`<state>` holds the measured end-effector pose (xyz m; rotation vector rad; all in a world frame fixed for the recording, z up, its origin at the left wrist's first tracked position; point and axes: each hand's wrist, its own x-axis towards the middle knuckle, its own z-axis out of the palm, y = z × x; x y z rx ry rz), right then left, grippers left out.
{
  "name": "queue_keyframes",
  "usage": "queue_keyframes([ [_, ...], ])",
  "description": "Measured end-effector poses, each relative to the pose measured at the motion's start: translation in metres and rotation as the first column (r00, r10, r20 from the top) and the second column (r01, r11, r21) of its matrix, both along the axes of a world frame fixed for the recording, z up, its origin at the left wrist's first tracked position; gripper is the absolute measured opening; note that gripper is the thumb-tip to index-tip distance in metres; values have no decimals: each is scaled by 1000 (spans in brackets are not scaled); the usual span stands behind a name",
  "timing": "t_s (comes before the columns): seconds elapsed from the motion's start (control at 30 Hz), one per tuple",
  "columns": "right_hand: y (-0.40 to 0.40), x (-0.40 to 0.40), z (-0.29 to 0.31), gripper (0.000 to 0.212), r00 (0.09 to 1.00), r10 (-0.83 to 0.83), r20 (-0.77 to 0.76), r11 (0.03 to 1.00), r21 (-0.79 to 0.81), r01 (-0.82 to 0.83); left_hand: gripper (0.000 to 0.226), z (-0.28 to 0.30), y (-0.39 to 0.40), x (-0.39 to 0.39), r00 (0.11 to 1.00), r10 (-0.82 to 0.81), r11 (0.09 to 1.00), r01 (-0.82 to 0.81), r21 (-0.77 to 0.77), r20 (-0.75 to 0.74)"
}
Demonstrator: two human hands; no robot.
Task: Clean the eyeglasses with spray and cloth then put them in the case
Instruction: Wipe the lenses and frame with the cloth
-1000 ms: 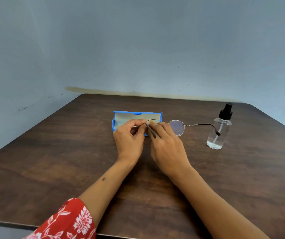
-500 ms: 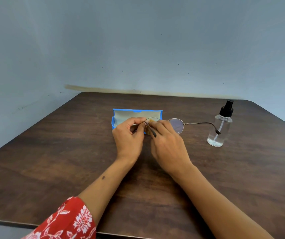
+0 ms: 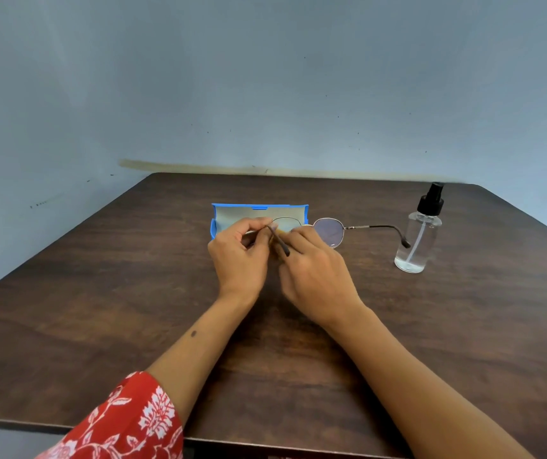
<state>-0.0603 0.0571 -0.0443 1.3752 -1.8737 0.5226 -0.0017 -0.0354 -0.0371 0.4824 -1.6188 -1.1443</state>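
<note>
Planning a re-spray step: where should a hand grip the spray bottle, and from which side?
Grip the spray bottle round its clear cylindrical body below the black pump, coming from its right, probably: it stands upright, and the eyeglasses temple tip crosses its left side.

Eyeglasses point(image 3: 328, 231) between both hands, left hand point(image 3: 237, 260) beside right hand point(image 3: 315, 276); open case point(image 3: 258, 212) just behind them; spray bottle point(image 3: 419, 233) right of right hand, on table point(image 3: 100, 293).

Dark wooden table point(image 3: 100, 309) with blue case point(image 3: 222, 215), spray bottle point(image 3: 417, 240)
</note>
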Motion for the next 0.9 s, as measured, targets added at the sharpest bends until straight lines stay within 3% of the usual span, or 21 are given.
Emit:
queue_keyframes([
  [0.1,1,-2,2,27,1000,12,-24,999,-52,-14,15,0,0,1,1000,-1,1000,1,-12,10],
  [0.23,0,-10,6,26,995,-96,6,975,-200,96,14,0,3,0,1000,-27,1000,27,-14,1],
  [0.43,-1,-8,4,41,990,-137,31,986,-91,139,11,-1,4,-1,1000,-21,1000,21,6,-3],
  [0.6,1,0,3,35,999,-10,37,996,-87,13,13,-2,0,-1,1000,-3,1000,4,-10,12],
  [0.77,2,-7,7,24,986,-156,57,982,-97,161,12,1,4,-2,999,-35,999,35,5,14],
  [0.9,-1,-6,4,25,993,-118,21,989,-83,119,13,1,4,-1,1000,-28,1000,28,-10,14],
])
